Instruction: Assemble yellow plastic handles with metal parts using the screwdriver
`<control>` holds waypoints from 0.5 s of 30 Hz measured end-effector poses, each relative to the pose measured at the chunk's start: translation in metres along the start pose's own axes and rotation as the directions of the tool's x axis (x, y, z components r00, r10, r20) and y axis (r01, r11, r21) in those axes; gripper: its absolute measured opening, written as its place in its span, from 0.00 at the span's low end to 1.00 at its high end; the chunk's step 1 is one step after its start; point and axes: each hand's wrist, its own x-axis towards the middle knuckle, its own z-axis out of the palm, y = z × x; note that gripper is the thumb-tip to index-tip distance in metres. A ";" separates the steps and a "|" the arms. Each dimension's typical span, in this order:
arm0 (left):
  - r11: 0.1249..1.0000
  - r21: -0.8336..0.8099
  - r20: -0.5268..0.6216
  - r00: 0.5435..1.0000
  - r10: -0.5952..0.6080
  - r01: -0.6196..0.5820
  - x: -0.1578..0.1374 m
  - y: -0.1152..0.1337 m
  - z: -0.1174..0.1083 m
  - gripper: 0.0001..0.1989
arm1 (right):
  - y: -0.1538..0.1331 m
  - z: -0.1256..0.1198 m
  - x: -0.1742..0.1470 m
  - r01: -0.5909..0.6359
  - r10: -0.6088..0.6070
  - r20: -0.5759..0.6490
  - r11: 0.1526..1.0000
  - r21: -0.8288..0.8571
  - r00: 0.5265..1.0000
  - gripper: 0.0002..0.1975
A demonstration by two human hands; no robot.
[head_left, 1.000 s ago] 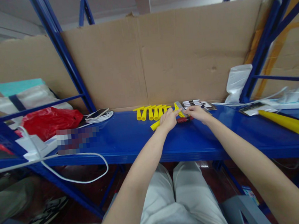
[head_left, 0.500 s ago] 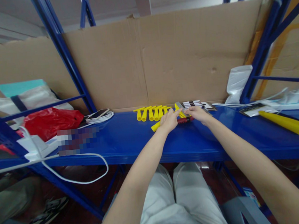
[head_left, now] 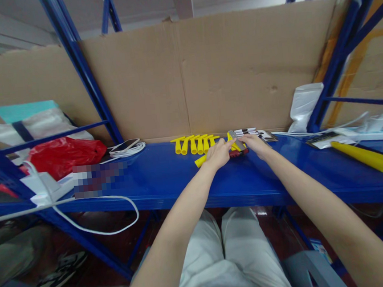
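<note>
My left hand (head_left: pixel 217 154) is closed around the handle of a yellow T-shaped scraper (head_left: pixel 200 161), whose end sticks out below the palm. At the scraper's head, a flat grey metal piece (head_left: pixel 239 142) lies slantwise over yellow plastic. My right hand (head_left: pixel 255 145) is closed with its fingertips at the right side of this head; the exact grip is partly hidden. Just beneath the head, a dark red tool (head_left: pixel 238 153) lies on the blue shelf (head_left: pixel 167 177). Left of my hands, several similar yellow scrapers (head_left: pixel 194 145) stand in a row along the cardboard.
Behind the shelf rises a cardboard panel (head_left: pixel 219 78). Several white-and-black sticks (head_left: pixel 245 131) lie behind my right hand. To the right are a white pouch (head_left: pixel 305 106) and a large yellow tool (head_left: pixel 369 157). At left lie a phone (head_left: pixel 126 145), white cables and a red bag (head_left: pixel 67 156).
The grey metal piece has shifted slightly right and shows more of its face. My right fingertips have moved a little up and right. The left hand keeps its hold on the scraper.
</note>
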 end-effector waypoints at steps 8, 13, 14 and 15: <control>0.990 0.035 0.053 0.990 0.133 -0.135 -0.005 0.013 -0.004 0.23 | 0.007 -0.003 0.005 -0.052 0.051 -0.030 0.998 -0.028 0.998 0.11; 0.992 0.031 0.073 0.990 0.123 -0.126 -0.005 0.014 -0.003 0.24 | 0.007 -0.002 0.008 -0.042 0.044 0.013 0.995 -0.087 0.999 0.10; 0.993 0.026 0.072 0.991 0.116 -0.118 -0.004 0.013 -0.002 0.24 | 0.008 -0.002 0.009 -0.031 0.032 0.009 0.993 -0.112 0.999 0.11; 0.994 0.021 0.069 0.992 0.102 -0.104 -0.003 0.012 0.000 0.24 | 0.009 -0.003 0.011 -0.011 0.011 -0.001 0.989 -0.149 1.000 0.12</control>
